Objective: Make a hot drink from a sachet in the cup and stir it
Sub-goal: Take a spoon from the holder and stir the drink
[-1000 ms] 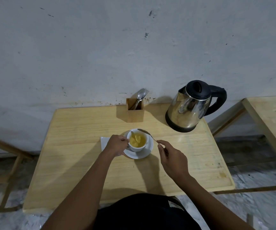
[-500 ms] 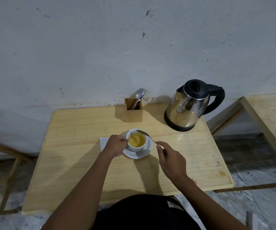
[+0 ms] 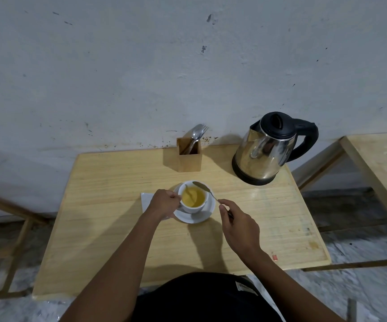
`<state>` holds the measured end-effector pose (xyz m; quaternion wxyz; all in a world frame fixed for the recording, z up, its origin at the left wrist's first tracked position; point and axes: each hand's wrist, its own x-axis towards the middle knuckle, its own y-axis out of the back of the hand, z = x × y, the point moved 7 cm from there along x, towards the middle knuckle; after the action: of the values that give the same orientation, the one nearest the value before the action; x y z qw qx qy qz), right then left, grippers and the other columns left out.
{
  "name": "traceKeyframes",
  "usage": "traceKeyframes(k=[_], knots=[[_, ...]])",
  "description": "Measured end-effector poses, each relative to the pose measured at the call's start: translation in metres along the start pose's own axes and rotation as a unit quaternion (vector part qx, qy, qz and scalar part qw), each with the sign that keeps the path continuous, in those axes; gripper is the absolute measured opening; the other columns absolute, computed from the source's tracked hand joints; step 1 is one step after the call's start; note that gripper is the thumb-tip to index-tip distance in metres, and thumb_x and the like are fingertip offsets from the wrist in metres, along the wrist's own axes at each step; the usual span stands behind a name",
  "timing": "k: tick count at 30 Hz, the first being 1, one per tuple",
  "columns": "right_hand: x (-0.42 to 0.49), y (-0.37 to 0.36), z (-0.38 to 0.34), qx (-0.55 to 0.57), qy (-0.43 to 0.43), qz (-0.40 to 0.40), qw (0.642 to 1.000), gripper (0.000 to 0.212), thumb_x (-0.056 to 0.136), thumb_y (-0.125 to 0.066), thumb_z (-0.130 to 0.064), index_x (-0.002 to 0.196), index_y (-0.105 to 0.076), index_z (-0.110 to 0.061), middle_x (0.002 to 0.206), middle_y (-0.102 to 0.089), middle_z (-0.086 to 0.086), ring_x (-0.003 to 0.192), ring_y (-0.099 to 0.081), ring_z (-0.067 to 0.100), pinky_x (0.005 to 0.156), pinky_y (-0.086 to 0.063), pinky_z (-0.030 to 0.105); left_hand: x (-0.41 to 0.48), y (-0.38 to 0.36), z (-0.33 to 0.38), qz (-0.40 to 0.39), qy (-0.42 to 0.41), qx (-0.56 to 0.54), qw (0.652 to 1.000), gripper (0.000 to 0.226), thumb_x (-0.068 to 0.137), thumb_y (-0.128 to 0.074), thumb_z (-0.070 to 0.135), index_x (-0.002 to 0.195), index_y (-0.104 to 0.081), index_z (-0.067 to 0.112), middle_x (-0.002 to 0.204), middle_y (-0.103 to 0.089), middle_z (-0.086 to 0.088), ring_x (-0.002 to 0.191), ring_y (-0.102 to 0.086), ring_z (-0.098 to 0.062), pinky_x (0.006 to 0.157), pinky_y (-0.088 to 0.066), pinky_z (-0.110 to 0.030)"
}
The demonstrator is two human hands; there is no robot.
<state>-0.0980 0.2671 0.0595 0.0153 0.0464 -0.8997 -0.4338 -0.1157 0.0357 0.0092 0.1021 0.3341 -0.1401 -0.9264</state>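
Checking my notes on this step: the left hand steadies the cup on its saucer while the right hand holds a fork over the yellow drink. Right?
Not quite. The head view shows the right hand holding a spoon, not a fork. The rest is correct.

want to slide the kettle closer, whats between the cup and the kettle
Head view: bare tabletop between the cup and the kettle; only the bowl of the spoon, held by the right hand, pokes over the cup's rim.

Around the cup [image 3: 192, 198], the table [image 3: 109, 205] lies open to its left and near side. Behind it stands the cutlery holder [image 3: 189, 156]; the kettle [image 3: 267, 149] blocks its far right.
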Motion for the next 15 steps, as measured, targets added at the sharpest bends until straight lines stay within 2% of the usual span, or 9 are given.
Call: traceKeyframes(k=[4,7,9,11,13,15], knots=[[-0.001,0.000,0.003,0.018,-0.019,-0.007,1.000,0.026,0.101,-0.045,-0.037,0.122,-0.061,-0.036,0.053,-0.052,-0.007,0.052,-0.052,0.007,0.049,-0.034,0.023,-0.001,0.000,0.001,-0.002,0.001,0.000,1.000,0.020,0.089,-0.061,0.018,0.098,-0.070,0.002,0.064,-0.064,-0.005,0.091,-0.071,-0.033,0.049,-0.048,-0.026],[-0.001,-0.003,0.008,0.084,-0.044,-0.021,0.995,0.026,0.099,-0.050,-0.038,0.118,-0.066,-0.031,0.056,-0.058,-0.007,0.056,-0.057,0.007,0.055,-0.043,0.026,-0.001,0.001,0.002,-0.008,0.007,0.002,1.000,0.018,0.089,-0.062,0.017,0.098,-0.071,0.004,0.065,-0.065,-0.005,0.088,-0.071,-0.031,0.048,-0.050,-0.026],[-0.001,-0.003,0.013,0.191,-0.074,-0.023,0.979,0.022,0.098,-0.054,-0.034,0.107,-0.073,-0.028,0.062,-0.066,-0.011,0.061,-0.059,0.003,0.064,-0.049,0.028,-0.002,0.003,0.004,-0.010,0.004,0.011,1.000,0.019,0.089,-0.063,0.017,0.098,-0.071,0.003,0.061,-0.063,-0.004,0.069,-0.070,-0.027,0.050,-0.051,-0.026],[0.001,-0.001,0.024,0.288,-0.120,-0.001,0.950,0.022,0.099,-0.054,-0.025,0.097,-0.075,-0.021,0.055,-0.061,-0.017,0.058,-0.054,-0.001,0.066,-0.047,0.023,-0.002,0.004,0.006,-0.007,0.000,0.021,1.000,0.019,0.089,-0.063,0.017,0.099,-0.071,0.003,0.056,-0.060,-0.002,0.048,-0.058,-0.016,0.050,-0.048,-0.024],[0.002,0.002,0.040,0.333,-0.168,0.033,0.927,0.026,0.101,-0.050,-0.020,0.094,-0.074,-0.017,0.055,-0.055,-0.015,0.059,-0.050,0.002,0.065,-0.043,0.022,-0.002,0.005,0.006,-0.005,-0.001,0.024,1.000,0.019,0.088,-0.063,0.017,0.098,-0.072,0.004,0.054,-0.059,-0.001,0.040,-0.053,-0.010,0.049,-0.046,-0.022],[0.004,0.000,0.054,0.335,-0.201,0.047,0.919,0.026,0.101,-0.046,-0.020,0.098,-0.072,-0.017,0.067,-0.058,-0.010,0.067,-0.051,0.011,0.068,-0.044,0.027,-0.001,0.006,0.006,-0.006,-0.002,0.023,1.000,0.019,0.088,-0.063,0.017,0.097,-0.072,0.003,0.051,-0.059,0.000,0.035,-0.051,-0.008,0.049,-0.045,-0.022]])
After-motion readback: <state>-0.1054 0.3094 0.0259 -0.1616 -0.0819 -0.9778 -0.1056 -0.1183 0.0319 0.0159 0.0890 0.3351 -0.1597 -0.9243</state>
